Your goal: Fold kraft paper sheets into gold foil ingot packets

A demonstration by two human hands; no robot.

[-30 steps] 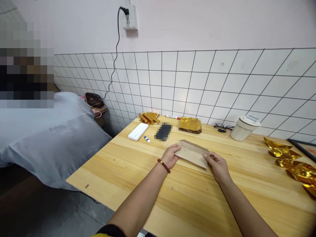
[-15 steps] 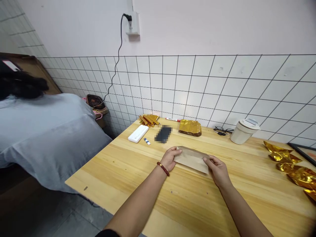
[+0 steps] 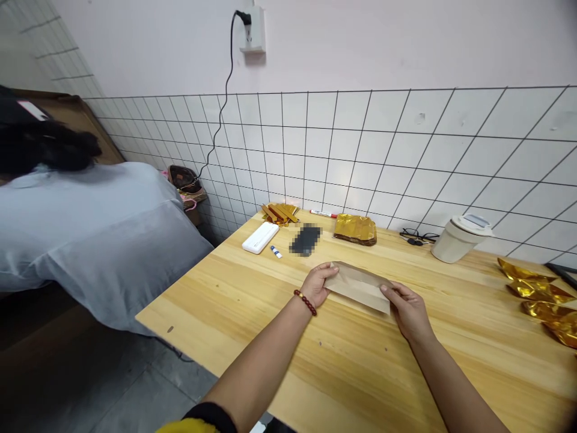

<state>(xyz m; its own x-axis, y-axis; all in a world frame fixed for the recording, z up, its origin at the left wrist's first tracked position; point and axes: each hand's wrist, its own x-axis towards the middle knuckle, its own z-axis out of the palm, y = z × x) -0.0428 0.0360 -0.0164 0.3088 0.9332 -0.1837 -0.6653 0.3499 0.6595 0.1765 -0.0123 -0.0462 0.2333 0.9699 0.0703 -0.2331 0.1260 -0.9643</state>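
Note:
A flat brown paper bag (image 3: 358,287) is held just above the wooden table (image 3: 252,313), near its middle. My left hand (image 3: 319,284), with a red bead bracelet on the wrist, pinches the bag's left end. My right hand (image 3: 408,308) grips the bag's right end, thumb on top. Both hands are closed on the bag.
Beyond the bag lie a dark phone (image 3: 305,240), a white power bank (image 3: 260,237), a pile of gold strips (image 3: 280,213), a stack of gold foil bags (image 3: 356,228), a red marker (image 3: 323,213), glasses (image 3: 417,236) and a lidded cup (image 3: 460,238). More gold foil bags (image 3: 541,297) sit at right. A person in grey (image 3: 85,228) leans at left.
The view has shifted a little to the left and things sit further right in frame. The person at left has bent lower. My hands keep the bag in the same hold.

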